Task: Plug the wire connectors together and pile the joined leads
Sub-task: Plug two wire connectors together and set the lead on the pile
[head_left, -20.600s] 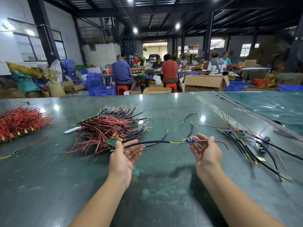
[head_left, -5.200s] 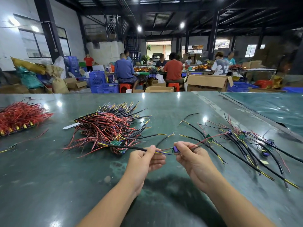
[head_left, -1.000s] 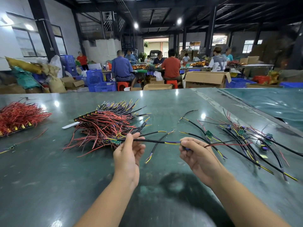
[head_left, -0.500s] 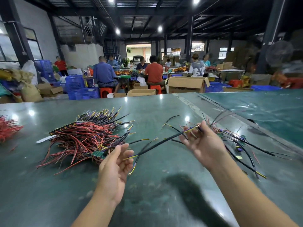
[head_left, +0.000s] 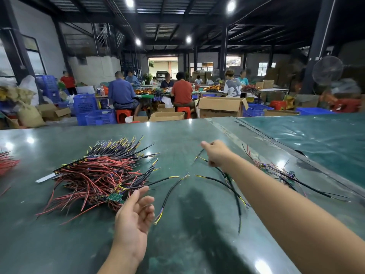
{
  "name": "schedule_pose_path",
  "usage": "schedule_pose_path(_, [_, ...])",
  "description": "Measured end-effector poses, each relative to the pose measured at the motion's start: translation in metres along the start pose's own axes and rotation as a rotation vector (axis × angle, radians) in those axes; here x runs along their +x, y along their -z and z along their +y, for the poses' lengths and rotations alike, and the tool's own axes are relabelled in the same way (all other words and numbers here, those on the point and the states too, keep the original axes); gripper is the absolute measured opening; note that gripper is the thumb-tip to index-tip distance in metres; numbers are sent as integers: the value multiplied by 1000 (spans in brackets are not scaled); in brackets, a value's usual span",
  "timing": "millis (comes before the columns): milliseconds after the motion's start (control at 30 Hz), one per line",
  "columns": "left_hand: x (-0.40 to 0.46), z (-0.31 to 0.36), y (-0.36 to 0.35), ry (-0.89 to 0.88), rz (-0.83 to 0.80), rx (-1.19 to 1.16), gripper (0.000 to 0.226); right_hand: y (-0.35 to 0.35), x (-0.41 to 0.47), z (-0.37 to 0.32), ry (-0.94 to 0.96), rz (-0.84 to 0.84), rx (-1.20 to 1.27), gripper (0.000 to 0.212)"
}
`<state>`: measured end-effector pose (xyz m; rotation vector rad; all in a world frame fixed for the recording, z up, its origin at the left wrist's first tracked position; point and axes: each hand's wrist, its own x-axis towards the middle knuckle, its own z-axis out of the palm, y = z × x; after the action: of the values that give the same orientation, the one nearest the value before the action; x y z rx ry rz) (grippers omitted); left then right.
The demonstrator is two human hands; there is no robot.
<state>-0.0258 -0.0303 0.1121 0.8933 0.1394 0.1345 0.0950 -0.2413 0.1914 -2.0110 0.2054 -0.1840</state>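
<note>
Hands well apart over the green table (head_left: pixel 187 244). Left hand (head_left: pixel 134 216) hovers low near the front, palm turned up, fingers loosely spread and holding nothing, just beside the near edge of the big heap of red and black leads (head_left: pixel 102 175), where a small green circuit board (head_left: pixel 115 197) pokes out. Right hand (head_left: pixel 216 153) reaches far out across the table, fingers curled, with a black lead (head_left: pixel 227 179) trailing from beneath it toward the near side; whether the fingers actually pinch that lead, I cannot tell, the hand hides the spot. Loose black leads with yellow tips (head_left: pixel 169 191) lie on the table between the two arms. Off to the right, past the forearm, sits the tangle of joined leads (head_left: pixel 284 175), black and red with small connectors. At the far left edge, another red wire bundle (head_left: pixel 7 162). Beyond the table, people (head_left: pixel 181 91) sit at benches among cardboard boxes (head_left: pixel 221 106) and blue crates (head_left: pixel 94 113).
</note>
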Motion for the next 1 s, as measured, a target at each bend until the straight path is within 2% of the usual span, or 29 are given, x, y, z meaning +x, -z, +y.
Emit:
schedule_pose_path(67, [1,1,0,3,3,-2,24,-13,13,5,-19,-87,-25,16])
schedule_pose_path(133, [1,1,-1,8,-1,-4,24,-23,22,12,12,-117,-193,11])
schedule_pose_path(267, [1,-1,-3,11,-14,-3,25,-41,19,52,151,-75,-888,31])
schedule_pose_path(367, [3,-2,-3,22,-20,3,25,-48,15,90,232,-134,-1119,51])
schedule_pose_path(467, [3,-3,-2,28,-24,15,25,-42,19,109,147,-204,-1077,65])
schedule_pose_path(800, [2,-4,-4,12,-14,20,23,40,29,140,-40,-33,-1060,69])
schedule_pose_path(867, [2,-4,-4,-1,-7,24,22,32,25,132,52,59,-1084,67])
schedule_pose_path(933, [3,-4,-3,-14,4,34,22,12,18,114,251,112,-1085,57])
schedule_pose_path(1000, [3,-3,-3,-29,23,36,22,-15,10,90,461,-27,-1004,51])
